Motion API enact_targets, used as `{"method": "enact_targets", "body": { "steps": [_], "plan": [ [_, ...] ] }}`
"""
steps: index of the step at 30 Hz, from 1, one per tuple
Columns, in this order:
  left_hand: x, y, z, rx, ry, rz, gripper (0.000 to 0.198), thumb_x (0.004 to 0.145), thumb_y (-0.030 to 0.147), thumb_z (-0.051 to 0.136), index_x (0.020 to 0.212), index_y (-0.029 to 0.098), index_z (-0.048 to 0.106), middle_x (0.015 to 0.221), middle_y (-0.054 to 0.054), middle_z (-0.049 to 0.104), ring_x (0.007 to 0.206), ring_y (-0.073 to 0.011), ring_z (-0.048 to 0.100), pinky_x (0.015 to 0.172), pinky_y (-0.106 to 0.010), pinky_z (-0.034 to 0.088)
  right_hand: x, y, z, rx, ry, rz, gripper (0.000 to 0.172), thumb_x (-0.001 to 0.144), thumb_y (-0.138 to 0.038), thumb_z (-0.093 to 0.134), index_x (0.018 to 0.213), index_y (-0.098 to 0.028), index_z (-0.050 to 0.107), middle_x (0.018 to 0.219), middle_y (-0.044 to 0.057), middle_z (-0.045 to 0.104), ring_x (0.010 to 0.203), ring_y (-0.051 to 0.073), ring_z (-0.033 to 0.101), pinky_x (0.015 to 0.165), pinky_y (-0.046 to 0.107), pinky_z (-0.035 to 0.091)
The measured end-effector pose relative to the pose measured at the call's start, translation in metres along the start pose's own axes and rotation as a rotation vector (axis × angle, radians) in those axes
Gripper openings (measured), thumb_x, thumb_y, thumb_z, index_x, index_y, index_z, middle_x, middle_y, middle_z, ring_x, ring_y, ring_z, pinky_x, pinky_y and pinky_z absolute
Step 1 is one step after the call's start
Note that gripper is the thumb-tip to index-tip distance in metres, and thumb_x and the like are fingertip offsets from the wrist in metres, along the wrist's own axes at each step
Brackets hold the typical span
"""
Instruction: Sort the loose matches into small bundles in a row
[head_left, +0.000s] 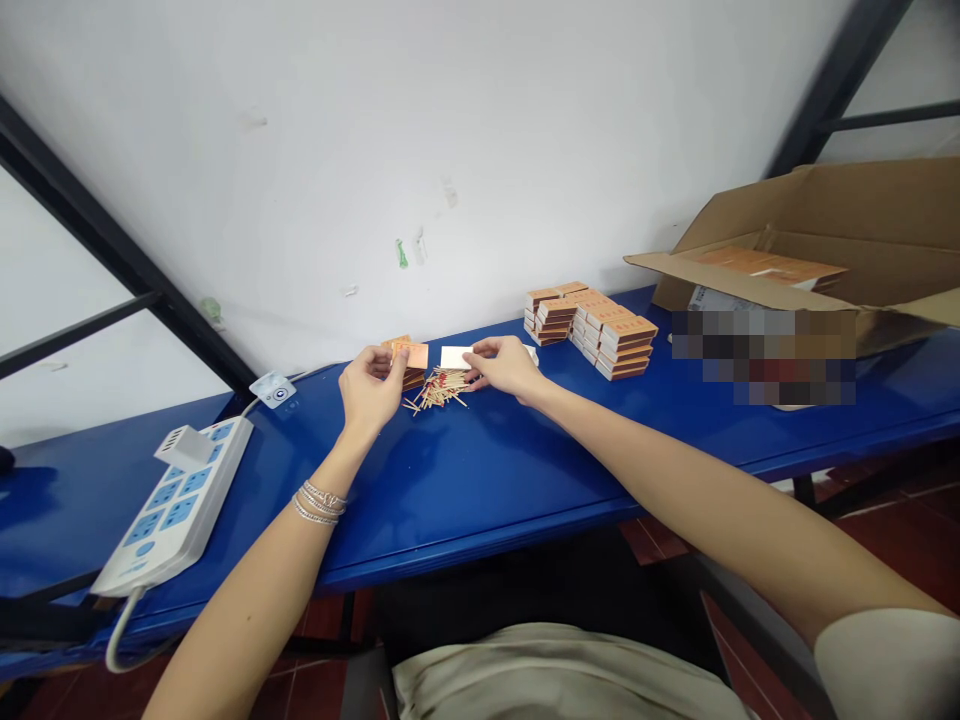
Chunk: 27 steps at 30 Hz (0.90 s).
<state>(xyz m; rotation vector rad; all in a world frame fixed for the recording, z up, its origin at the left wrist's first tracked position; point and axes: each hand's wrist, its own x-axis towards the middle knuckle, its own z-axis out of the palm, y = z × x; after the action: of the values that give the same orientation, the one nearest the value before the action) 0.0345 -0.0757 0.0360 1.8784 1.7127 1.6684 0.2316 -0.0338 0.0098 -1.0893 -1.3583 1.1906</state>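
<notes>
My left hand (369, 385) pinches an orange matchbox sleeve (410, 354) just above the blue table (465, 470). More orange matchboxes lie under and behind that sleeve. My right hand (506, 367) holds a white inner tray (455, 357) by its right end, fingers closed on it. Between the two hands a loose heap of matchsticks (437, 390) with red heads lies on the table.
Stacks of orange matchboxes (592, 326) stand at the back right. An open cardboard box (825, 250) holding more packets sits at the far right. A white power strip (176, 505) with a plugged adapter lies on the left, its cable hanging over the front edge.
</notes>
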Motion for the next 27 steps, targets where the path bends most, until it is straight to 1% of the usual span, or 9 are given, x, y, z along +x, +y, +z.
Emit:
{"method": "enact_targets", "body": {
  "steps": [5,9,13,20,24,27],
  "plan": [
    [0.0004,0.0003,0.0008,0.016,0.02,0.012,0.031,0.077,0.049,0.065,0.074,0.018,0.064,0.071,-0.004,0.07,0.062,-0.0164,0.064,0.063,-0.027,0.05,0.003,0.0002,0.0015,0.104,0.0,0.007,0.014,0.083,-0.02,0.069,0.087,-0.012,0.059,0.066,0.005,0.068,0.061,0.018,0.071,0.054,0.03,0.063],
    [0.0006,0.0001,0.001,0.026,0.035,0.02,0.031,0.078,0.049,0.065,0.073,0.019,0.064,0.069,-0.003,0.069,0.061,-0.0163,0.064,0.061,-0.028,0.05,0.0048,0.0005,0.0017,0.131,0.003,0.02,0.016,0.082,-0.021,0.071,0.087,-0.012,0.059,0.068,0.006,0.068,0.06,0.018,0.07,0.054,0.03,0.063],
    [0.0009,0.0005,0.0006,0.034,0.038,0.024,0.031,0.078,0.049,0.065,0.074,0.019,0.064,0.069,-0.004,0.069,0.06,-0.0158,0.063,0.062,-0.028,0.05,0.0059,-0.001,0.0016,0.18,0.026,-0.01,0.014,0.082,-0.019,0.07,0.087,-0.011,0.059,0.071,0.006,0.068,0.061,0.016,0.07,0.053,0.028,0.063],
    [0.0016,-0.0018,0.0012,0.022,0.051,0.033,0.03,0.077,0.048,0.065,0.074,0.018,0.064,0.068,-0.004,0.068,0.059,-0.0158,0.062,0.061,-0.028,0.05,0.0061,-0.0037,0.0012,0.199,0.046,-0.009,0.01,0.084,-0.017,0.068,0.085,-0.011,0.059,0.069,0.006,0.066,0.06,0.016,0.07,0.051,0.027,0.062],
    [0.0015,-0.0023,0.0016,0.028,0.051,0.036,0.03,0.078,0.047,0.065,0.074,0.018,0.064,0.069,-0.004,0.068,0.06,-0.0161,0.063,0.061,-0.028,0.05,0.0062,-0.0034,0.001,0.226,0.026,-0.014,0.007,0.085,-0.015,0.065,0.084,-0.012,0.059,0.068,0.005,0.066,0.061,0.017,0.07,0.051,0.027,0.062],
    [0.0014,-0.002,0.0017,0.027,0.047,0.035,0.03,0.078,0.047,0.065,0.074,0.018,0.064,0.068,-0.004,0.068,0.06,-0.016,0.062,0.061,-0.028,0.05,0.0071,-0.0021,0.0004,0.232,0.024,-0.02,0.009,0.084,-0.014,0.066,0.082,-0.013,0.058,0.067,0.003,0.063,0.059,0.016,0.068,0.048,0.027,0.062]
  ]
}}
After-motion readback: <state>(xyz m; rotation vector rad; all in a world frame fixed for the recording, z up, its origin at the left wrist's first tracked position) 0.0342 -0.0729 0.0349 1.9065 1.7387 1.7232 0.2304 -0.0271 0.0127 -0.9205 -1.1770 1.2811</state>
